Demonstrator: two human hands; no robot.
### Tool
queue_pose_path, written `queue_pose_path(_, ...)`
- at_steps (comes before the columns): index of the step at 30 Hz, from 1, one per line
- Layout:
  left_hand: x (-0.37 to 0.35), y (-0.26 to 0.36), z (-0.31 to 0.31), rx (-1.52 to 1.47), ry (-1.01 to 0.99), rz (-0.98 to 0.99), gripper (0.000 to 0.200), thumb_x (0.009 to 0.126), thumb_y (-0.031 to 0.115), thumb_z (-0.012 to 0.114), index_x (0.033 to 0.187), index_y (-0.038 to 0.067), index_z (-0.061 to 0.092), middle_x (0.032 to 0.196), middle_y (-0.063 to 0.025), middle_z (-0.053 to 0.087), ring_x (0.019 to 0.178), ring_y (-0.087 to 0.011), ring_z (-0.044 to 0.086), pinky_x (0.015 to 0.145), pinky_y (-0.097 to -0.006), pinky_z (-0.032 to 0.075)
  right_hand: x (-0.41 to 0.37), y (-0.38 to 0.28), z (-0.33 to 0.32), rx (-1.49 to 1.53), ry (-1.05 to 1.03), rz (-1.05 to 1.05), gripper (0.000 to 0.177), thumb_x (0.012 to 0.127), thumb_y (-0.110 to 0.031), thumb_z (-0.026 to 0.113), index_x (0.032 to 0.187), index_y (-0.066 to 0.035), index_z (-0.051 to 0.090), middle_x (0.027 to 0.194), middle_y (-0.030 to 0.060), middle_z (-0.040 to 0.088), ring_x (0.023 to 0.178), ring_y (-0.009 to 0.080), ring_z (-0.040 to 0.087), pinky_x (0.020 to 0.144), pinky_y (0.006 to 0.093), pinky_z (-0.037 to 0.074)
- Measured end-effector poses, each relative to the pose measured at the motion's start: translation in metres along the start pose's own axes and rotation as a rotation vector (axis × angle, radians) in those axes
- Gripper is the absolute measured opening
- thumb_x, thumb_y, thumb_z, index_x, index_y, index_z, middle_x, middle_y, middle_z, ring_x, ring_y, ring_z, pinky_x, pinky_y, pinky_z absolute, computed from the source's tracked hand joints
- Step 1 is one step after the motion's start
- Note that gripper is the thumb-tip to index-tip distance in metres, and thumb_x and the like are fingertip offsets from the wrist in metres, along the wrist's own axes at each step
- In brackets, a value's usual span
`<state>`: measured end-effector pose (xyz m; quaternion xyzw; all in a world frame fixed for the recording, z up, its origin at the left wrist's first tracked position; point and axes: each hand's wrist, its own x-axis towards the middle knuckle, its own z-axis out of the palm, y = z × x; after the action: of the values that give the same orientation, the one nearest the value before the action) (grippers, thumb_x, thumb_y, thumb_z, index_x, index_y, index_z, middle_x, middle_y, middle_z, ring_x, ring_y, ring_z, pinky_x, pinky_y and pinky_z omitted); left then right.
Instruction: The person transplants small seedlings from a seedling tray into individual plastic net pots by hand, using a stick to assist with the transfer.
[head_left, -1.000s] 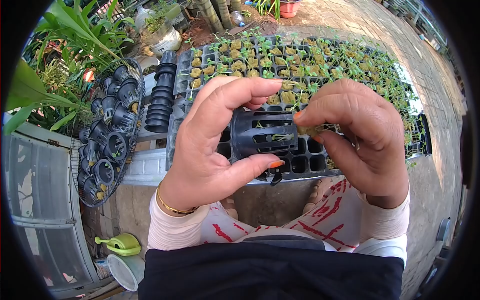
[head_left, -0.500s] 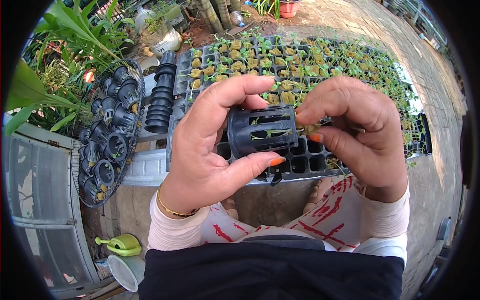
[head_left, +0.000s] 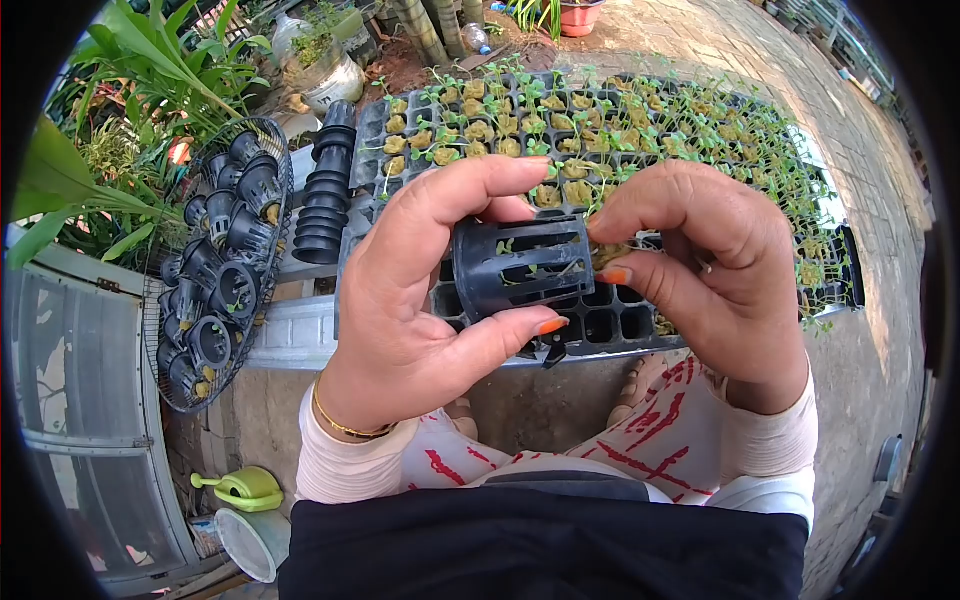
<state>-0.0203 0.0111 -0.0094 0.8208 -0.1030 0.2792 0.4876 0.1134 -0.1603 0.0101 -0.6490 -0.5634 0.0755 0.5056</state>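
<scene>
The cup (head_left: 500,258) lay sideways in the left hand (head_left: 395,310), over the near side of the tray (head_left: 635,322), wide rim toward the palm. The left thumb and fingers bowed well apart around its wall; the right hand (head_left: 715,275) pinched a plug (head_left: 606,256) at the narrow end, thumb and forefinger nearly together. Shoots (head_left: 505,245) showed through the slots. The cup was probably light and fairly stiff, best held by the solid band near its rim. The plug seemed soft, the shoots fragile; gentle pressure on the plug's sides, clear of stems, appeared the safest hold.
</scene>
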Motion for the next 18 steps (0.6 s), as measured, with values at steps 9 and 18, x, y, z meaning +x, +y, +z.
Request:
queue_pose_path(9,-0.001,0.001,0.000,0.065,0.003,0.032,0.076,0.060,0.002,0.079,0.125,-0.004,0.041,0.107,-0.0126,0.052,0.101,-0.0182,0.052,0.089,-0.0296,0.044,-0.002,-0.002,-0.001,0.264,0.010,0.241,0.018,0.073,-0.001,0.071,0.087,0.002,0.061,0.089,0.0081,0.060,0.081,0.0129,0.057,0.070,0.0229,0.045)
queue_pose_path(18,-0.002,-0.002,-0.001,0.038,0.033,0.087,0.076,0.059,0.001,0.079,0.124,-0.004,0.041,0.105,-0.0131,0.054,0.100,-0.0188,0.053,0.087,-0.0303,0.045,-0.002,0.008,0.006,0.318,-0.010,0.141,0.018,0.072,0.001,0.071,0.086,0.002,0.060,0.088,0.0081,0.059,0.080,0.0120,0.056,0.069,0.0220,0.043)
